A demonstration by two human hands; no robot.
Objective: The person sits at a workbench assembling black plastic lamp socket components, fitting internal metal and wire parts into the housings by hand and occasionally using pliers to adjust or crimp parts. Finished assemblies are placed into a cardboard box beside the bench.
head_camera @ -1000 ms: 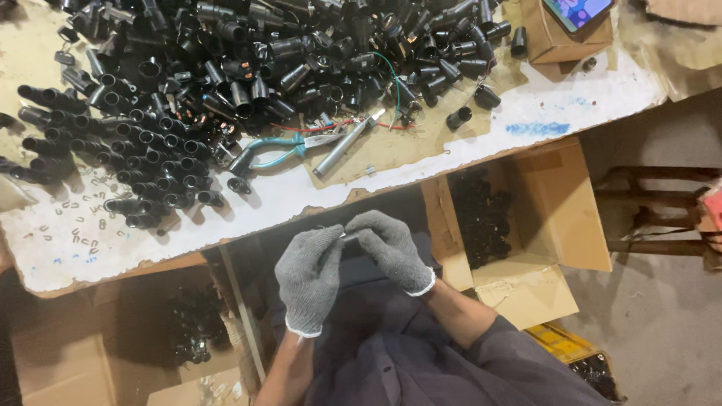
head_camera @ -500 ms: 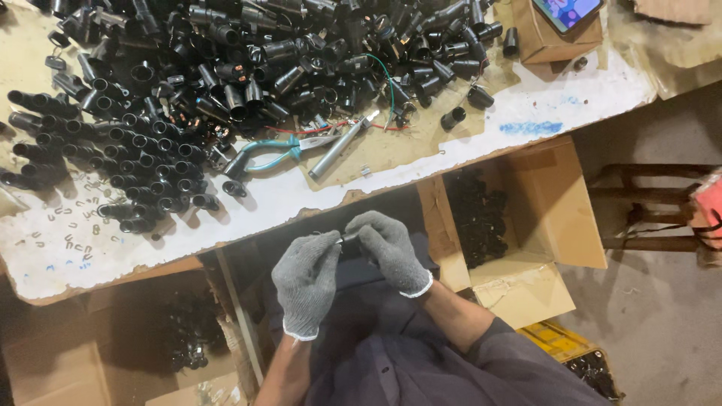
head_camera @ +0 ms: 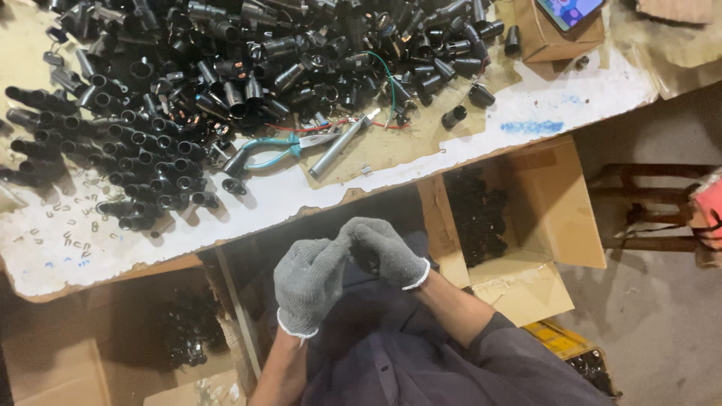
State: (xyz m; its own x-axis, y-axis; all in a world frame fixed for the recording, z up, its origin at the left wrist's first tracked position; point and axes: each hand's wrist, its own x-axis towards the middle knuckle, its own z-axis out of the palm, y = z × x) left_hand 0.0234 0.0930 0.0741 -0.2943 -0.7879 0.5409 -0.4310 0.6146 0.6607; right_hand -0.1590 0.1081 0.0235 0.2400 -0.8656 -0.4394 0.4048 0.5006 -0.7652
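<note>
Grey knit gloves (head_camera: 342, 271), black tube parts (head_camera: 226, 68), teal-handled pliers (head_camera: 282, 149), white tabletop (head_camera: 541, 105).

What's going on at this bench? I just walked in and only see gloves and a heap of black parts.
A person in grey knit gloves sits below the table edge, left hand and right hand pressed together over the lap, closed around something small that the gloves hide. On the table lie a big pile of black tube fittings, teal-handled pliers and a metal rod. An open cardboard box with more black parts stands beside the person.
</note>
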